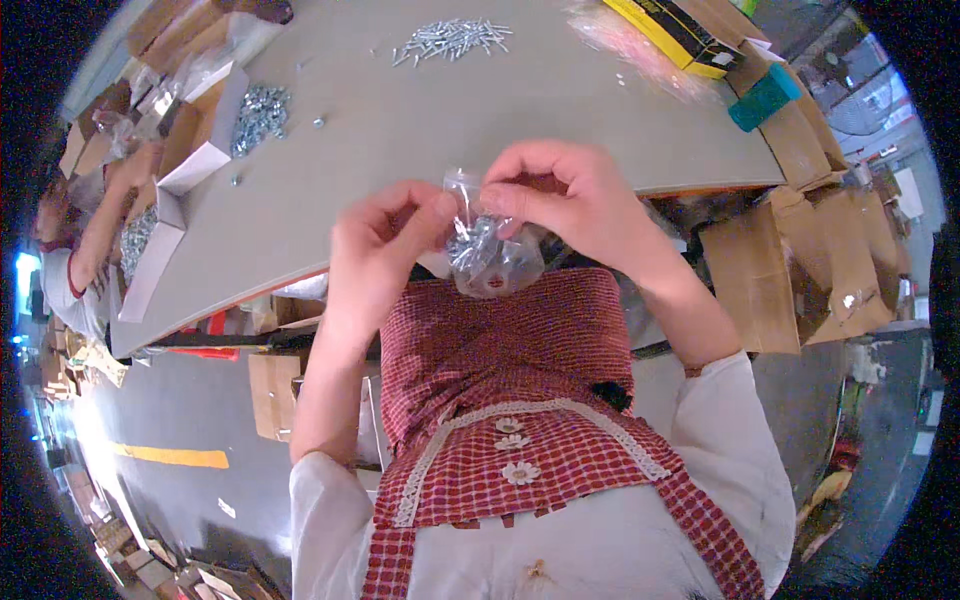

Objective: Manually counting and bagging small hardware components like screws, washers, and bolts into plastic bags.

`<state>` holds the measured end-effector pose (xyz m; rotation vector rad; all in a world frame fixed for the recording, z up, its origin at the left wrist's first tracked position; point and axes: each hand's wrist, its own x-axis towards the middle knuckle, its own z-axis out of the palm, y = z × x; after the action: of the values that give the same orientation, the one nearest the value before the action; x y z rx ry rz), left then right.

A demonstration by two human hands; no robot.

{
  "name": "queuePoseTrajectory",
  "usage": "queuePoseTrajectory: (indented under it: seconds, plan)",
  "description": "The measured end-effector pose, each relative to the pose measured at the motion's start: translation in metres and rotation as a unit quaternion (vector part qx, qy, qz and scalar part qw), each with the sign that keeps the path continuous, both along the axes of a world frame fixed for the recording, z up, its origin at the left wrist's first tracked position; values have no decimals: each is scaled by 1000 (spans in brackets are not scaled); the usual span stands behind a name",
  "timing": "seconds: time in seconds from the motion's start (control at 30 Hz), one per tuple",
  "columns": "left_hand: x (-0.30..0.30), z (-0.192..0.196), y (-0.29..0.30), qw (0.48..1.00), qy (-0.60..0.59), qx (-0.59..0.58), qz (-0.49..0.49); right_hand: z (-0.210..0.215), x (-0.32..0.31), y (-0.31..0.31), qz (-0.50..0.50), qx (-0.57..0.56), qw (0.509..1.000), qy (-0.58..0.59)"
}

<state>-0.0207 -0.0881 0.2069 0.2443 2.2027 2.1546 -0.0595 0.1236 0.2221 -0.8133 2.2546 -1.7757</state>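
Plastic bag (497, 268): clear, thin, crinkled film with glossy highlights, bulging round at the bottom, silvery metal pieces inside; held up in front of the body, at the table's near edge as seen from above
Table (390, 130): smooth, flat, matt grey top
Screws (453, 42): slim, shiny metal shafts in a loose heap at the far side
Metal pieces on the left (262, 118): small, chunky, silvery, heaped beside a white-walled cardboard box (213, 158)
Apron (500, 335): red checked cloth, white lace trim, daisy shapes
Left hand (390, 232): fingers curled, thumb and forefinger pinching the bag's upper left edge
Right hand (572, 197): half-closed, thumb and fingers pinching the upper right edge
Forearms: left rising steeply, right slanting inward, wrists bent toward each other, hands close together
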Motion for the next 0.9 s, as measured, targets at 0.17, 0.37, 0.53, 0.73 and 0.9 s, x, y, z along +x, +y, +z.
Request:
queuePoseTrajectory:
  seconds: [0.17, 0.37, 0.53, 0.73, 0.9]
  plan:
    - [-26, 15, 23, 1000, -7, 13, -26, 2, -5, 21, 15, -83, 993, -81]
    - [-44, 8, 45, 990, 74, -107, -56, -4, -5, 34, 12, -66, 994, -81]
    - [-51, 14, 70, 993, 63, -62, -74, -16, -15, 57, 42, -71, 990, -115]
    - [-72, 4, 92, 989, 28, -4, -143, -20, -5, 93, -4, -99, 985, -142]
    - [-72, 1, 116, 983, -58, -38, -171, -30, 14, 123, -7, -225, 943, -244]
